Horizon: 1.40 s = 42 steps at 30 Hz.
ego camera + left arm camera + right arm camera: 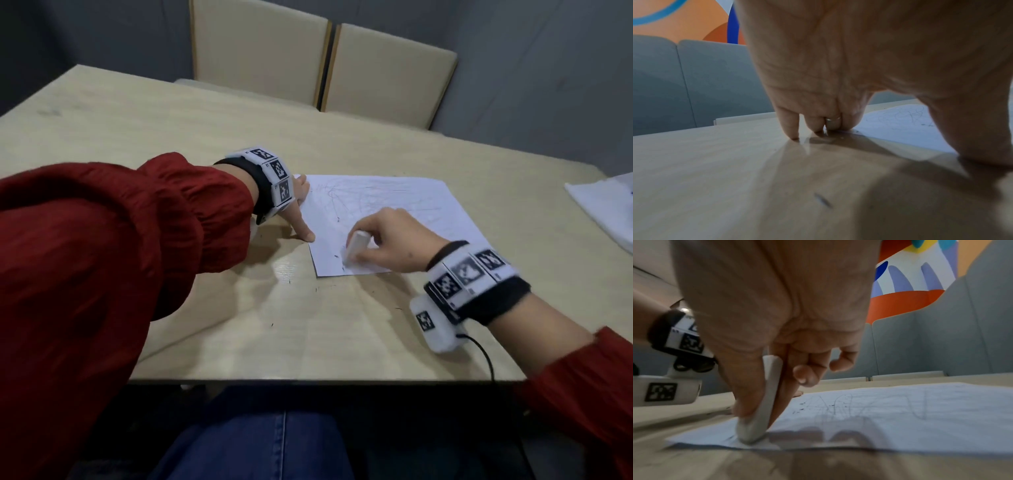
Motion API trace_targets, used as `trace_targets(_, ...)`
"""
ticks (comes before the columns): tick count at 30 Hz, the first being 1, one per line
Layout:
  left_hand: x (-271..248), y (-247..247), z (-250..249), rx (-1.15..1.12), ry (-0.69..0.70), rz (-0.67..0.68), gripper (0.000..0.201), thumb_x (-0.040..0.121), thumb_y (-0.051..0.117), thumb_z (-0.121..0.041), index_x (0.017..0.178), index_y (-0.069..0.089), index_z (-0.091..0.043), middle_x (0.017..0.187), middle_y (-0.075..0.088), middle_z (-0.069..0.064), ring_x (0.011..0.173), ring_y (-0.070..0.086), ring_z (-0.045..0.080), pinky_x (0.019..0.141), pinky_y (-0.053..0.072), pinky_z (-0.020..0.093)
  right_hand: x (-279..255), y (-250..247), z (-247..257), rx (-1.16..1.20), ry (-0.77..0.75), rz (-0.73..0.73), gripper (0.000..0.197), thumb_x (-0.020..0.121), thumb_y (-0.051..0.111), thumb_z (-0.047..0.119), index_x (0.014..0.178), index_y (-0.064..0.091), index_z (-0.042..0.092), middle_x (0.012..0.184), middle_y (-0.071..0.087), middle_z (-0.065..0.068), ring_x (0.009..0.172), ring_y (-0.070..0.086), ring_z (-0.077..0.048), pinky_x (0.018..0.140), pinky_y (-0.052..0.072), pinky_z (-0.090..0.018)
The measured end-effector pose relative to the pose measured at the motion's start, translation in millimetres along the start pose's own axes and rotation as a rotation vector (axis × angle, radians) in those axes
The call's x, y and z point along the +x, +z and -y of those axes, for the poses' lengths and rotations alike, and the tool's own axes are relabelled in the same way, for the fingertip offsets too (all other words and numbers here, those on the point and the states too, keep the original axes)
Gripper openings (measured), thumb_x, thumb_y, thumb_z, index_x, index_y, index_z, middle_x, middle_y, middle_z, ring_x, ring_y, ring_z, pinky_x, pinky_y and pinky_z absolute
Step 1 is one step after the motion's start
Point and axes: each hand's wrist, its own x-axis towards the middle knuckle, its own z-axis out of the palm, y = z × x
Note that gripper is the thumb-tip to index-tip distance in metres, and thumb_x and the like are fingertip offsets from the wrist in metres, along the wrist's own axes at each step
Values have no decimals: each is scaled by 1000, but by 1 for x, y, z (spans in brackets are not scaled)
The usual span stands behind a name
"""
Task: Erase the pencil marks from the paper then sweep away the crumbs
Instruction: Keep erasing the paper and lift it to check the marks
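Paper (394, 219): white sheet lying flat on the table (171, 120), skewed to the table's edges, its near-left corner pointing toward the table's near edge; a thin dark line shows along that corner's border.
Pencil marks (337, 198): faint grey looping scribbles over the sheet's far-left part, with fainter lines toward its right; darker short strokes sit just beside the eraser near the near-left corner.
Eraser (356, 245): white, flat and rounded, standing on its narrow end, tilted, tip touching the paper close to the near-left corner.
Right hand (394, 243): thumb and fingers clamped on the eraser's flat sides; the two outer fingers are curled clear of the sheet in the right wrist view.
Left hand (301, 212): fingers spread and straight, tips pressing down at the paper's left edge, thumb on the table just beside the sheet; holding nothing. A ring (832, 119) shows on one finger.
Crumbs (315, 289): small dark specks scattered on the sheet's near-left part and on the table between the paper and the near edge.
Second paper (609, 209): white, at the table's right edge, well apart.
Chairs (322, 65): two cream backs at the table's far edge.
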Motion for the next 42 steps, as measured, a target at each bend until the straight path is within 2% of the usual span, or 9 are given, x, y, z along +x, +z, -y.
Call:
trace_targets(5,19,-6,0,143,104,61,153,-6,34,-102,115,67,-14,146,48,9,93,54,18,64,43,26,-19,-6,-29,127,202,-51,4,85,64,22,82,63,19,86,68,1,80,61,-15,71,50,-30)
trace_targets(7,14,-5,-1,135,89,55,153,6,35,-105,125,62,-13,148,46,8,97,58,21,76,47,30,-15,-11,-41,76,305,-55,4,91,59,22,93,58,20,101,65,-1,90,57,-20,70,45,-31)
trace_targets(10,-7,-8,-7,110,36,63,106,63,43,-92,126,55,-7,145,46,9,111,57,27,87,42,34,-5,-16,-46,-56,396,75,17,96,52,22,110,53,13,110,59,-8,93,53,-24,69,41,-30)
trace_targets(13,-14,-9,-6,104,64,50,63,85,49,-69,99,58,-8,94,61,5,73,51,17,66,38,26,9,-21,-42,-31,446,131,19,94,51,15,110,52,6,107,57,-10,91,53,-26,58,40,-29)
trace_targets(18,-26,-13,0,104,34,-73,48,87,62,-54,68,48,-13,64,49,0,63,46,21,64,34,27,24,-39,-38,255,527,-100,21,93,56,28,103,47,12,103,55,-10,90,54,-26,73,48,-34)
trace_targets(22,-31,-18,2,135,21,-164,32,90,57,-54,100,62,-24,103,68,0,94,60,23,68,43,28,9,-49,-21,97,557,-49,30,95,54,24,118,52,6,119,55,-12,106,53,-30,70,42,-29)
trace_targets(29,-52,7,-12,84,233,-99,42,102,36,-18,143,44,-14,152,38,4,130,47,26,106,35,32,-12,-26,19,-3,561,132,36,99,46,20,127,50,-2,130,56,-16,118,54,-30,88,45,-33)
trace_targets(36,-66,28,-10,205,250,-133,37,106,27,-25,128,51,-6,139,49,9,112,54,29,90,36,28,-7,-25,38,162,452,-29,31,99,45,25,121,45,3,110,53,-11,94,50,-25,74,39,-31)
trace_targets(42,-74,31,-14,179,169,-114,9,100,40,-20,97,47,-21,118,59,8,87,41,21,60,33,26,-26,1,60,-5,405,160,18,99,44,19,88,36,9,95,49,-12,63,43,-18,43,38,-25)
